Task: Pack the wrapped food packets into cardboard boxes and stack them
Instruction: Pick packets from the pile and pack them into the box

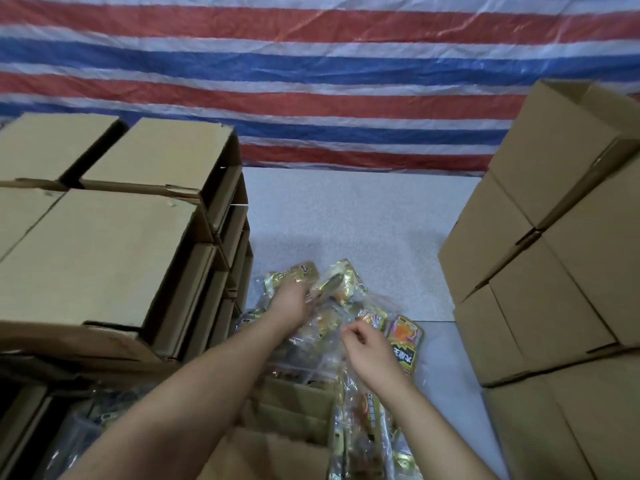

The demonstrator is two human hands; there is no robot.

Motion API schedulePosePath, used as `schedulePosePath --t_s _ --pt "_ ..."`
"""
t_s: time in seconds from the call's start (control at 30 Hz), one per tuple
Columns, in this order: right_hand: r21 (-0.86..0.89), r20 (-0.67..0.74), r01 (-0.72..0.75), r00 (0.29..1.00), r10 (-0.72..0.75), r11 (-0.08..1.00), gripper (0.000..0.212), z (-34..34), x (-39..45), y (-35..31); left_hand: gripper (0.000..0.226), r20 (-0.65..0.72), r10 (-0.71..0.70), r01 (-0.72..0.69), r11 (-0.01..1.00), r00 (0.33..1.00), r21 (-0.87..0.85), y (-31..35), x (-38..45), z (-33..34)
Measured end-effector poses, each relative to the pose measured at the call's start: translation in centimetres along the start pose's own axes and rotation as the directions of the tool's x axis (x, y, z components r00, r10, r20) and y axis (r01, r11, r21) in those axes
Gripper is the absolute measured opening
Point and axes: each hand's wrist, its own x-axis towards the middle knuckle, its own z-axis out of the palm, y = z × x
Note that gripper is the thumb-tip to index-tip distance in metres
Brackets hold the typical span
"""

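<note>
left hand (292, 299) on packets (332, 306), right hand (369, 351) just above

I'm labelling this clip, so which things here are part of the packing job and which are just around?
Part of the job:
- food packets heaped on the floor
- left hand gripping a packet
- right hand above the heap
- open box nearest the person
- box stacks, left and right

Just around:
- striped tarp
- floor

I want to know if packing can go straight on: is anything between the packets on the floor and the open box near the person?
Nothing visible: the packet pile runs right up to the open box, both hands on it.
</note>
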Motion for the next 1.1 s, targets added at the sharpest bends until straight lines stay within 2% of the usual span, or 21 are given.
schedulePosePath --t_s 0.03,0.13,0.23,0.3,0.37,0.4,0.47,0.53,0.63,0.7,0.73,0.77,0.8,0.83,0.87,0.9,0.93,1.0,1.1 --pt "0.062 -0.026 -0.022 0.999 0.023 0.998 0.015 -0.1 -0.1 -0.5 0.029 -0.063 -0.017 0.009 0.992 0.998 -0.127 0.5 -1.0 -1.1" --pt "0.325 -0.068 -0.093 0.990 0.121 0.941 0.054 0.0 0.2 -2.2 0.023 -0.188 -0.066 -0.014 0.918 0.980 -0.396 1.5 -4.2 -3.4" --pt "0.560 0.057 -0.113 0.994 0.098 0.821 0.080 0.5 0.2 -4.5 0.017 -0.229 -0.003 -0.122 0.839 0.974 -0.530 2.1 -8.2 -4.4" --pt "0.635 0.112 -0.138 0.990 0.086 0.760 0.098 1.2 -0.2 -6.0 0.007 -0.187 0.020 -0.139 0.745 0.982 -0.652 2.1 -10.6 -4.0" --pt "0.675 0.095 -0.158 0.987 0.127 0.721 0.126 1.9 -0.5 -6.7 0.014 -0.209 0.016 -0.161 0.696 0.978 -0.700 2.3 -12.5 -3.8" --pt "0.679 0.066 -0.163 0.985 0.161 0.716 0.133 2.1 -0.8 -6.9 0.017 -0.234 0.011 -0.180 0.677 0.972 -0.714 2.4 -13.1 -3.7" --pt "0.665 -0.022 -0.161 0.972 0.234 0.729 0.126 2.0 -1.2 -7.2 0.017 -0.284 -0.010 -0.215 0.626 0.959 -0.749 3.0 -14.5 -4.3" --pt "0.690 -0.029 -0.162 0.967 0.251 0.705 0.108 1.4 -1.8 -7.5 0.014 -0.309 -0.024 -0.244 0.556 0.951 -0.795 3.8 -15.5 -5.4" --pt "0.786 0.110 -0.144 0.990 0.093 0.601 0.088 -0.3 -3.4 -9.0 0.005 -0.311 0.020 -0.285 0.460 0.950 -0.841 5.4 -16.9 -7.9" --pt "0.861 0.157 -0.112 0.986 -0.051 0.497 0.083 -1.6 -4.1 -10.0 0.029 -0.297 0.072 -0.299 0.417 0.952 -0.858 6.4 -17.4 -9.3" --pt "0.886 0.161 -0.092 0.980 -0.115 0.455 0.080 -2.1 -4.4 -10.4 0.043 -0.298 0.073 -0.300 0.431 0.952 -0.851 6.8 -17.5 -9.8" --pt "0.901 0.157 -0.076 0.975 -0.158 0.426 0.078 -2.5 -4.7 -10.8 0.045 -0.318 0.063 -0.310 0.462 0.946 -0.831 7.4 -17.7 -10.3" --pt "0.911 0.155 -0.068 0.970 -0.186 0.407 0.076 -2.7 -5.0 -11.2 0.037 -0.385 0.048 -0.354 0.511 0.922 -0.783 7.8 -17.7 -10.7" --pt "0.917 0.156 -0.067 0.967 -0.200 0.392 0.074 -2.9 -5.2 -11.5 0.031 -0.480 0.049 -0.414 0.587 0.876 -0.695 8.1 -17.8 -11.0" --pt "0.924 0.158 -0.068 0.964 -0.216 0.376 0.071 -2.9 -5.4 -11.7 0.034 -0.569 0.071 -0.463 0.667 0.819 -0.584 8.4 -17.8 -11.3" --pt "0.928 0.161 -0.065 0.958 -0.238 0.366 0.069 -3.0 -5.6 -11.8 0.037 -0.623 0.085 -0.483 0.716 0.778 -0.505 8.7 -17.7 -11.5" --pt "0.928 0.167 -0.063 0.951 -0.261 0.366 0.068 -3.0 -5.8 -11.8 0.034 -0.639 0.077 -0.476 0.736 0.765 -0.481 8.7 -17.5 -11.6" --pt "0.924 0.188 -0.062 0.933 -0.306 0.376 0.067 -3.4 -6.3 -11.9 0.031 -0.570 0.006 -0.399 0.720 0.821 -0.567 8.9 -17.0 -11.7" --pt "0.920 0.217 -0.066 0.908 -0.360 0.387 0.068 -4.1 -6.9 -11.4 0.062 -0.391 -0.056 -0.279 0.608 0.919 -0.744 9.1 -16.3 -11.9"
